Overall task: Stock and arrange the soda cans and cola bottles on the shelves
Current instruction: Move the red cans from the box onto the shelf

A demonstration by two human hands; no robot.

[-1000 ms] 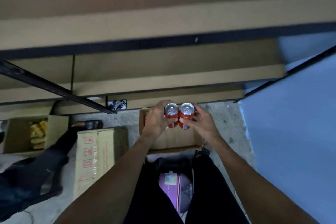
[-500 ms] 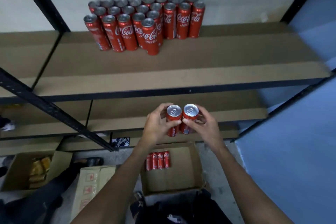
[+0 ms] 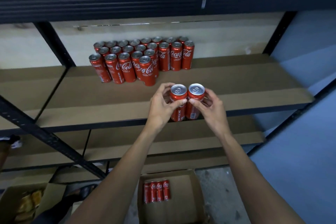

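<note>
Two aloft: your left hand (image 3: 161, 104) grips the left Coca-Cola can (image 3: 178, 96), right hand (image 3: 209, 108) the right Coca-Cola can (image 3: 196, 94). Next, stand both beside the stocked cans (image 3: 141, 60) on the shelf (image 3: 245, 85).

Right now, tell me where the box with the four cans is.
The box sits bottom centre of the head view, on the floor below the shelves; its four cans are at its left side.

Brown board shelf (image 3: 236, 82), black metal frame, mid-frame. Red cans (image 3: 141, 60) upright on it, upper centre, toward back, rows touching. Lower shelves (image 3: 181, 143) beneath. Floor (image 3: 218, 187), bottom of frame: open box (image 3: 181, 211) holding four cans (image 3: 157, 191) side by side; second box (image 3: 11, 198) lower left.
</note>
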